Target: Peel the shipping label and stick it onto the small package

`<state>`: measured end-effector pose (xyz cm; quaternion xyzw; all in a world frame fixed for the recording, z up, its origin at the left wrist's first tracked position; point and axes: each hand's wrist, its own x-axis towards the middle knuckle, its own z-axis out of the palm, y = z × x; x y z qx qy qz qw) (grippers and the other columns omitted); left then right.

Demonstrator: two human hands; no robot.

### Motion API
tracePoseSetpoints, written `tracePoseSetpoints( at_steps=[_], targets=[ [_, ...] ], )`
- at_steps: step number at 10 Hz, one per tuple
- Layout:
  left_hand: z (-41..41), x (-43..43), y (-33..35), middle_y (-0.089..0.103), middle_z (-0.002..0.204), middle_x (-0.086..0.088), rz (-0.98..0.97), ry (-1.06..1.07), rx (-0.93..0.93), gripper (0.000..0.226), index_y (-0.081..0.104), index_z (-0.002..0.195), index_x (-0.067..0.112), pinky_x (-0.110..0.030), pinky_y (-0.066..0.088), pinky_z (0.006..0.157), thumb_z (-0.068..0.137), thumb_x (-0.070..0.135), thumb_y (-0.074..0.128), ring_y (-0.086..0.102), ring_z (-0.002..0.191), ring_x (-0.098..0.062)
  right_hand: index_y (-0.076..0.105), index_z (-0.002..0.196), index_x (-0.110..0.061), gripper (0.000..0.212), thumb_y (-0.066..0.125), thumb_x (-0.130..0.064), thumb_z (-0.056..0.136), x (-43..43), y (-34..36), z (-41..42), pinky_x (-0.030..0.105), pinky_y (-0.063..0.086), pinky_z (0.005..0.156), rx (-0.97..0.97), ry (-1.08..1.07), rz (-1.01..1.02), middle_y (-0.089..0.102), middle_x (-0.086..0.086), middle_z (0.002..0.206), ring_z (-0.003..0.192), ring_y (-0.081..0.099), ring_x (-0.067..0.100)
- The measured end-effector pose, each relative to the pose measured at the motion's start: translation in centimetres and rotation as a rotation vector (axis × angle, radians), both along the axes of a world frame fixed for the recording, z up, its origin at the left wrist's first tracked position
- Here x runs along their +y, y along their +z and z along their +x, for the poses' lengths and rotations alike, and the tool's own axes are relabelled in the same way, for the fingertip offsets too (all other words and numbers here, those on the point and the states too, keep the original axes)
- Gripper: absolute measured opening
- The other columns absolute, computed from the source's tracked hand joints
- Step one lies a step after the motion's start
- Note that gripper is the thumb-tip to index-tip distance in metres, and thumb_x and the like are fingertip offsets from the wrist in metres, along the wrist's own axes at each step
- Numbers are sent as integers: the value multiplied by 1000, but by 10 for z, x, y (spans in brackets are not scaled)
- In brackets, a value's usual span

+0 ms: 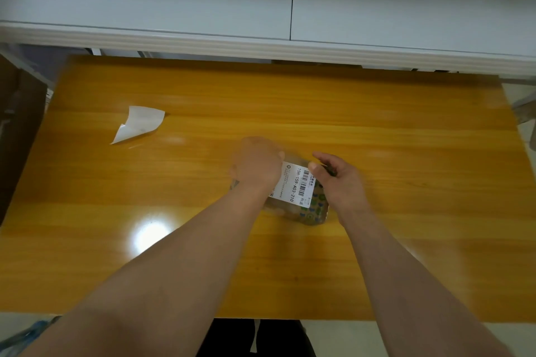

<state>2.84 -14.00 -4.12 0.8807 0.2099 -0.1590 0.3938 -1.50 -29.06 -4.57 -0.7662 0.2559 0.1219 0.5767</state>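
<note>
Fingers [322,158] of the right hand [341,182] were curled round the far right edge of the small package [314,213], with the thumb pressed on a far corner of the shipping label [296,182]. The left hand [256,166] lay over the package's left side with its knuckles bent down. Its fingers were hidden beyond them, so whether they gripped or merely pressed could not be told.

The label lay flat on top of the package, between the two hands, touching the right thumb and meeting the left hand's edge. Peeling looked finished: a curled white backing sheet [139,123] lay on the tabletop [406,130], well apart to the left of the left fingers. The step in hand seemed to be the sticking itself. The next move probably called for smoothing the label outward from its middle, so its edges bonded to the soft-looking wrapper without creases.
</note>
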Motion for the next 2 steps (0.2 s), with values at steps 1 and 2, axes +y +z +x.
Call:
tracePoseSetpoints(
  at_steps=[1,2],
  targets=[
    [4,10,1,58,124,9,-43,41,-14,27,71,91,37,-44,37,100,100,27,47,40,123,-22,57,137,-28,45,66,-34,94,-2,10,-1,23,47,77,1,6,-39,61,-15,103,92,60,2],
    [1,18,8,53,131,7,-3,-4,-64,27,66,103,38,-43,34,102,102,28,41,34,132,-23,56,138,-27,46,64,-39,94,1,25,0,30,49,85,-42,4,-152,61,-8,124,106,57,12]
  ],
)
